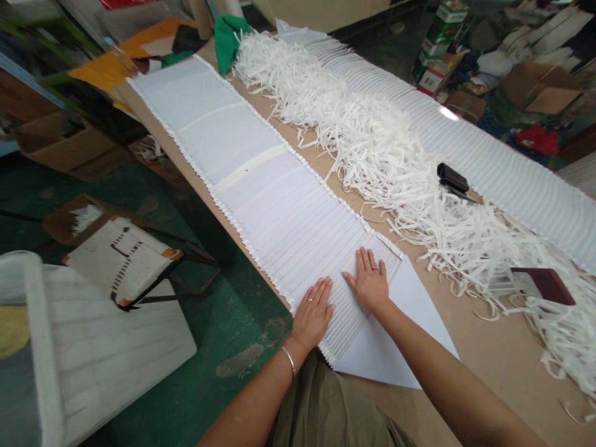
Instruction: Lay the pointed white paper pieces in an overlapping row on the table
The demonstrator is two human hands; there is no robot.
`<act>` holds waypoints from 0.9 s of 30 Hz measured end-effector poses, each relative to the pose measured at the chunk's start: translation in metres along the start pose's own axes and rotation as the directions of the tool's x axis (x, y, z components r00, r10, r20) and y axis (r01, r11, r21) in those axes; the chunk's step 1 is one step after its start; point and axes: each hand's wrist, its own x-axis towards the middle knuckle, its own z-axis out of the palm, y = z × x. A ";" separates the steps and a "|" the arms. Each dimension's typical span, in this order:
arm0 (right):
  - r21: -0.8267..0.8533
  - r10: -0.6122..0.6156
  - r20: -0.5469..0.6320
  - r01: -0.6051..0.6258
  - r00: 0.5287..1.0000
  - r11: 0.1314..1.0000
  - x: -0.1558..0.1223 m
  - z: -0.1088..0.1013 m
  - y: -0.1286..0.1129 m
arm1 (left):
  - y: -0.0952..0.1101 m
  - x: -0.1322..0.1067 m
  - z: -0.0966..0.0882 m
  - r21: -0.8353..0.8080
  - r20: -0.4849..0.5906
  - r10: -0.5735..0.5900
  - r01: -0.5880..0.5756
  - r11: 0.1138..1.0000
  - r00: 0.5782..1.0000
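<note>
A long row of overlapping white paper sheets, fanned into narrow steps at the near end, runs along the table's left side. My left hand lies flat on the near left part of the row, fingers together and stretched out, with a ring and a bracelet showing. To its right, my right hand rests palm down on the same sheets, its fingers slightly spread. Under the near end, a wide white sheet sticks out toward my right forearm. Neither hand grips anything.
A long heap of white paper strips lies along the brown table. Beyond it stretches another fanned row of sheets. A black-handled tool and a dark red object rest on the strips. A stool stands left.
</note>
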 end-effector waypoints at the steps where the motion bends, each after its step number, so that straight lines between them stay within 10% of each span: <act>1: -0.001 0.002 -0.002 -0.002 1.000 1.000 0.000 0.000 0.000 | 0.001 0.000 0.000 -0.008 0.003 -0.002 0.002 1.000 1.000; 14: 0.016 -0.097 -0.061 0.098 0.993 0.995 -0.024 -0.009 -0.003 | -0.076 0.001 -0.052 -0.130 -0.020 0.012 -0.015 0.991 1.000; 19: 0.021 -0.237 -0.040 0.238 0.971 0.971 -0.047 -0.005 -0.014 | -0.072 -0.002 -0.043 0.019 0.158 0.170 -0.175 0.984 0.973; 27: 0.022 -0.328 0.003 0.327 0.945 0.945 -0.062 -0.003 -0.009 | -0.077 -0.003 -0.032 0.070 0.163 0.195 -0.209 0.976 0.967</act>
